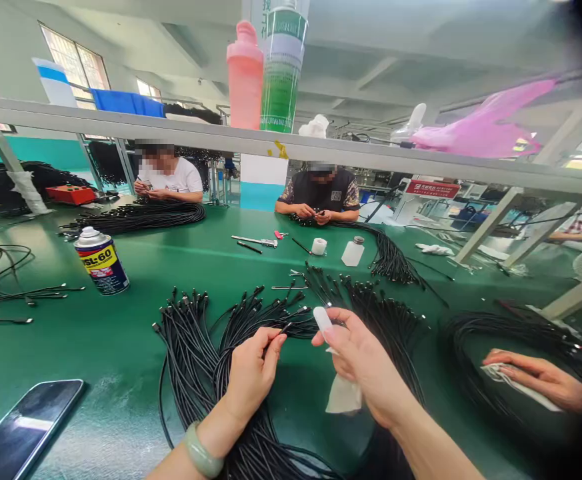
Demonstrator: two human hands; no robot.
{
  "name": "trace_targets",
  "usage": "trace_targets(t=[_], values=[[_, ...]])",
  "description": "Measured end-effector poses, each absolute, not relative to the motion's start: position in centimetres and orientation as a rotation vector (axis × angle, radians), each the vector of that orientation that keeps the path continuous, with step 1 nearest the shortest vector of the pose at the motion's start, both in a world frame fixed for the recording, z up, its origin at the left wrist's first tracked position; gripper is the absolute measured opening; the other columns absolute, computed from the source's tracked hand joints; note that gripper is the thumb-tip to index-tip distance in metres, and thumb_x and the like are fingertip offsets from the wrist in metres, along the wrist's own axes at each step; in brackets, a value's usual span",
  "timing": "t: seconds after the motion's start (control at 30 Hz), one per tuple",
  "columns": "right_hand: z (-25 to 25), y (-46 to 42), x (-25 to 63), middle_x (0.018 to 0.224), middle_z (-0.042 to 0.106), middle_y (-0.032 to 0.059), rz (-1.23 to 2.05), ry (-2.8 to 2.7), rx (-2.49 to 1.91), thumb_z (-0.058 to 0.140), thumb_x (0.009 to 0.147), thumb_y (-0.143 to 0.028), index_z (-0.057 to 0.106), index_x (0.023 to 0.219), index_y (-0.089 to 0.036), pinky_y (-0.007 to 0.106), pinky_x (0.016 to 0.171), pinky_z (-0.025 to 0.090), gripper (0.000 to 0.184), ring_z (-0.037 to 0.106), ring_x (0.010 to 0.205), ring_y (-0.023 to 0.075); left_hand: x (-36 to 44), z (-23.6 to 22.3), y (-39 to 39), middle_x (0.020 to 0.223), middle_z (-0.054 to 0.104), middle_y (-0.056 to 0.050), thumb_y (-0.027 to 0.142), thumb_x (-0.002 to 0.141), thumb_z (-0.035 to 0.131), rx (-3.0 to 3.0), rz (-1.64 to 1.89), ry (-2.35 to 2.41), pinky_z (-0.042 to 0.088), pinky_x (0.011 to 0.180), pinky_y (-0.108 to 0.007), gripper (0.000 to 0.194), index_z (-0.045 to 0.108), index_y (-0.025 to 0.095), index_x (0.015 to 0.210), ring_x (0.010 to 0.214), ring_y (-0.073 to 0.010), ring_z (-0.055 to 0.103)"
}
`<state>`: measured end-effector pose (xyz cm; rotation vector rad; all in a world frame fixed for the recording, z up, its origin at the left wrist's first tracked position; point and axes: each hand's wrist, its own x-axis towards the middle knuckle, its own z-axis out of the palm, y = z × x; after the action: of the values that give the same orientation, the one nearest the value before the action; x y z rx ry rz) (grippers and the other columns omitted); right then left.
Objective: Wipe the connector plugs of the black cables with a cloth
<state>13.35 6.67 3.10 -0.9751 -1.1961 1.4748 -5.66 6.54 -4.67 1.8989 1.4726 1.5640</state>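
My left hand (257, 367), with a pale green bangle (203, 451) on its wrist, pinches a black cable near its small connector end (287, 327). To its right, my right hand (363, 360) is curled round a whitish cloth (345, 395) that hangs below the fingers. A white cover (322, 320) sits over one of its fingertips, close to the connector but apart from it. Under both hands lies a big bundle of black cables (191, 340), their connector ends fanned toward the far side. A second fan of cables (391, 313) lies behind my right hand.
A spray can (101, 261) and a phone (25, 427) stand and lie at left. Calipers (255, 241), a white tape roll (319, 247) and a small bottle (353, 252) are farther back. A co-worker's hand (541, 380) holds a cloth at right. Two people sit opposite, beyond an overhead shelf (171, 128).
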Motion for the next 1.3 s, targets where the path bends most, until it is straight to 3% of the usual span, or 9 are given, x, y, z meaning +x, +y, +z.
trace_targets(t=[0.1, 0.17, 0.23, 0.5, 0.63, 0.8, 1.3], values=[[0.6, 6.2, 12.2, 0.086, 0.071, 0.0028, 1.185, -1.215, -1.049, 0.068, 0.089, -0.048, 0.055, 0.129, -0.025, 0.023, 0.044, 0.035, 0.047, 0.045, 0.048, 0.0099, -5.5, -4.7, 6.1, 0.068, 0.066, 0.000, 0.031, 0.099, 0.050, 1.965, 1.556, 1.476, 0.044, 0.054, -0.020, 0.022, 0.066, 0.018, 0.092, 0.057, -0.0114, 0.060], [-0.9, 6.0, 11.7, 0.088, 0.072, 0.0046, 0.996, -1.244, -1.062, 0.066, 0.091, -0.047, 0.058, 0.124, -0.024, 0.028, 0.062, 0.050, 0.041, 0.064, 0.073, 0.0181, -5.5, -4.7, 6.1, 0.069, 0.068, -0.001, 0.030, 0.099, 0.051, 2.018, 1.538, 1.479, 0.045, 0.056, -0.021, 0.022, 0.067, 0.018, 0.090, 0.058, -0.0119, 0.060], [-1.9, 5.9, 11.4, 0.091, 0.073, 0.0059, 0.880, -1.282, -1.060, 0.066, 0.091, -0.044, 0.059, 0.118, -0.024, 0.033, 0.077, 0.053, 0.034, 0.068, 0.090, 0.0221, -5.5, -4.8, 6.3, 0.071, 0.070, -0.001, 0.030, 0.099, 0.053, 2.068, 1.514, 1.482, 0.046, 0.060, -0.023, 0.021, 0.068, 0.019, 0.089, 0.060, -0.0123, 0.061], [-3.1, 6.2, 11.8, 0.085, 0.072, 0.0034, 0.943, -1.392, -1.125, 0.064, 0.094, -0.043, 0.057, 0.108, -0.024, 0.033, 0.079, 0.052, 0.024, 0.068, 0.086, 0.0200, -5.4, -4.9, 6.7, 0.065, 0.068, 0.003, 0.029, 0.099, 0.053, 2.197, 1.461, 1.542, 0.039, 0.058, -0.025, 0.022, 0.067, 0.020, 0.085, 0.053, -0.0125, 0.054], [-3.2, 6.2, 12.0, 0.080, 0.070, 0.0017, 1.049, -1.397, -1.132, 0.064, 0.094, -0.043, 0.055, 0.108, -0.025, 0.028, 0.063, 0.048, 0.025, 0.065, 0.074, 0.0179, -5.3, -4.9, 6.9, 0.065, 0.068, 0.003, 0.030, 0.101, 0.051, 2.234, 1.484, 1.525, 0.038, 0.058, -0.025, 0.024, 0.066, 0.020, 0.085, 0.051, -0.0117, 0.053], [-3.1, 6.2, 11.8, 0.078, 0.068, 0.0014, 1.161, -1.333, -1.126, 0.066, 0.093, -0.042, 0.055, 0.106, -0.024, 0.024, 0.047, 0.035, 0.025, 0.058, 0.060, 0.0144, -5.3, -5.0, 7.0, 0.062, 0.066, 0.004, 0.030, 0.101, 0.051, 2.252, 1.495, 1.527, 0.036, 0.056, -0.026, 0.024, 0.066, 0.019, 0.085, 0.050, -0.0107, 0.054], [-3.4, 6.8, 11.9, 0.077, 0.067, 0.0004, 1.158, -1.385, -1.109, 0.066, 0.094, -0.041, 0.056, 0.106, -0.023, 0.022, 0.043, 0.029, 0.024, 0.052, 0.053, 0.0104, -5.3, -5.1, 7.1, 0.062, 0.065, 0.005, 0.029, 0.100, 0.053, 2.248, 1.478, 1.524, 0.035, 0.057, -0.026, 0.023, 0.065, 0.019, 0.083, 0.053, -0.0102, 0.055]])
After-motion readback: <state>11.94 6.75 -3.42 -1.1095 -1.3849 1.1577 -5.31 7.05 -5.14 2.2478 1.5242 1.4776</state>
